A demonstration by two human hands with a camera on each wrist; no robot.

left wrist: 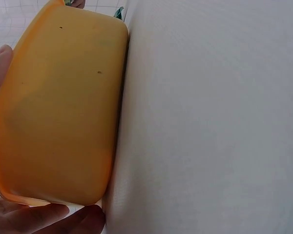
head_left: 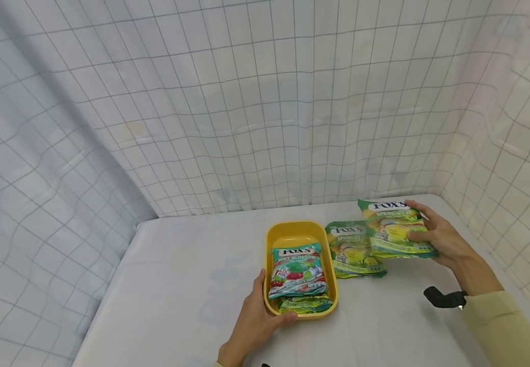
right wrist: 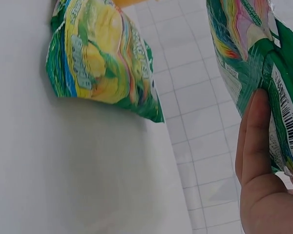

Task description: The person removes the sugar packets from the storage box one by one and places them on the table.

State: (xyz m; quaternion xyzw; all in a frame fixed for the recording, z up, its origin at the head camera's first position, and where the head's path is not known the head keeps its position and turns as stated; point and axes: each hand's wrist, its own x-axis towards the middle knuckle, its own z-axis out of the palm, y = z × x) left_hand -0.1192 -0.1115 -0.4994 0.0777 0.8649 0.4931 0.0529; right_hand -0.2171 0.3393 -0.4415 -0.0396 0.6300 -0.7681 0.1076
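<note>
My left hand (head_left: 257,317) grips the near left corner of a yellow plastic tub (head_left: 332,235), thumb at the near rim and fingers along the left side. Inside the tub, a teal Fox's Mint Blossom candy bag (head_left: 298,270) lies over a green-yellow bag (head_left: 305,305), which is mostly hidden. My right hand (head_left: 446,238) holds a green Fox's Spring Tea candy bag (head_left: 395,229) by its right side, raised off the table. In the right wrist view, fingers press the back of this bag (right wrist: 288,112) near its barcode. Another Spring Tea bag (head_left: 352,255) lies right of the tub, partly covered by the held one.
A white table (head_left: 178,285) carries the tub and the loose bag. Grid-patterned white cloth (head_left: 288,112) hangs behind the table and at both sides. A black strap (head_left: 446,297) sits on my right wrist.
</note>
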